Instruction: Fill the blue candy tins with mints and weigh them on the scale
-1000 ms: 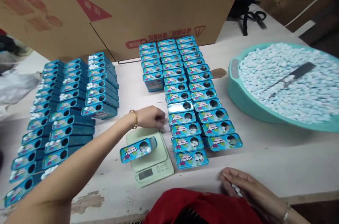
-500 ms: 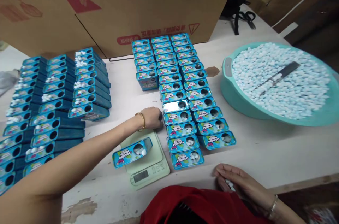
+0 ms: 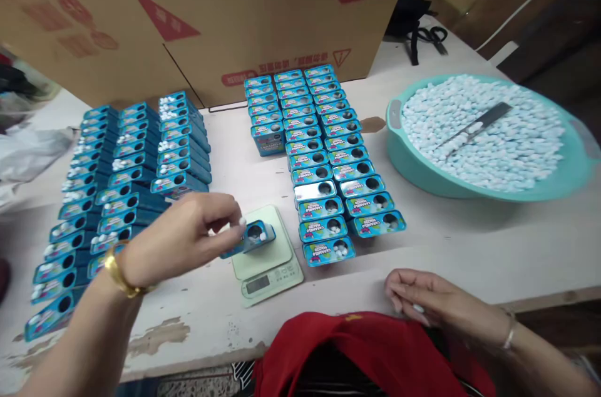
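Note:
A small blue tin (image 3: pixel 256 235) with a round hole in its top, white candies showing inside, stands on a pale green kitchen scale (image 3: pixel 271 281). My left hand (image 3: pixel 201 231), wearing a gold bangle, is at the tin's left end and hides part of its lid. Thumb and fingers are pinched, with a white candy (image 3: pixel 242 221) at their tips. Near the table's front edge, my right hand (image 3: pixel 425 297) is curled around white candies, of which one (image 3: pixel 418 308) peeks out. Right of the scale, blue tins (image 3: pixel 323 230) stand in columns, candies visible in the nearest holes.
More blue tins (image 3: pixel 121 220) stand in columns on the left, many with candies on their lids. A turquoise basin (image 3: pixel 422 168) heaped with white candies, a dark flat blade (image 3: pixel 488 116) on top, sits at right. Behind are a large cardboard box (image 3: pixel 282 21) and scissors (image 3: pixel 434 36).
My left hand has moved from beside the right-hand columns of tins to the left end of the tin on the scale. My right hand stays curled near the front edge. The view has shifted.

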